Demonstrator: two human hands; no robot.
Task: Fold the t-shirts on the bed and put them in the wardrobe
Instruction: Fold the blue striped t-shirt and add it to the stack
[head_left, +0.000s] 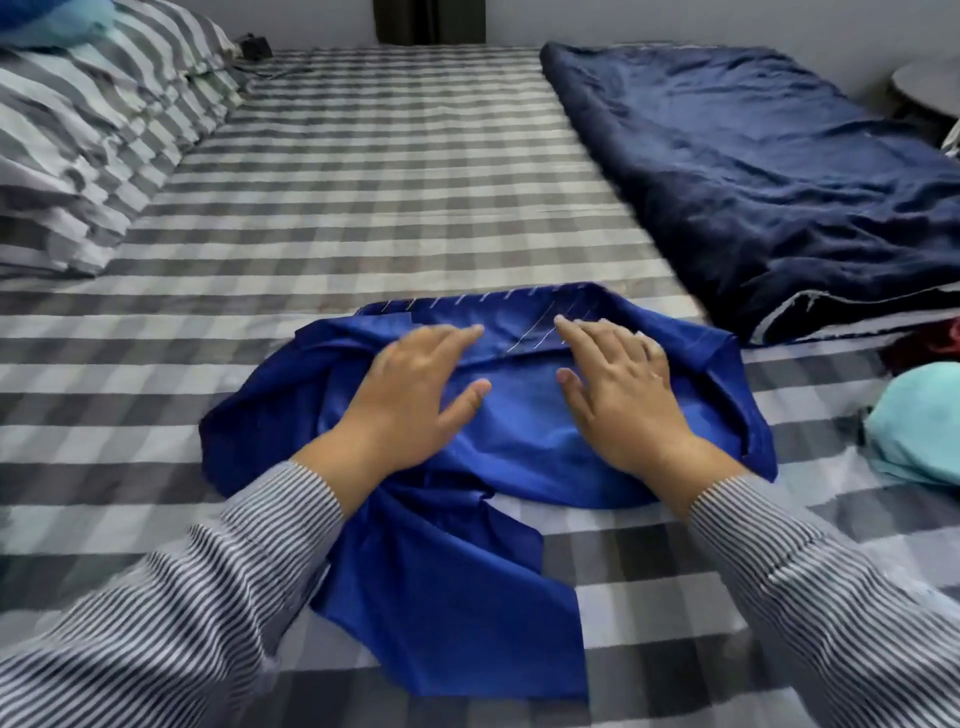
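- the blue t-shirt (519, 431) lies crumpled on the checked bed sheet (363, 197), close to the near edge of the bed, with one flap trailing toward the person and a bunched rim along its far side.
- the left hand (410, 400) rests flat on the shirt's left half, fingers straight and spread, thumb out; it pinches nothing.
- the right hand (618, 395) lies the same way on the right half, fingers extended and pressed onto the cloth, just apart from the left hand.
- the step looks like smoothing the shirt flat before the first fold. to do it well, i'd sweep both palms outward from the middle, pull the bunched far rim straight, and tug the near flap square so the seams line up.
- folding over the wrinkles would likely leave a lumpy bundle that stacks badly in the wardrobe, which is not in view.
- open sheet stretches beyond the shirt toward the far side, so there is room to spread it out fully.
- to the right, a dark blue quilt (779, 166) and a teal garment (919, 426) limit sideways room; striped pillows (104, 130) sit well apart on the left.
- the near flap lies close to the bed's edge and could slide off if dragged.
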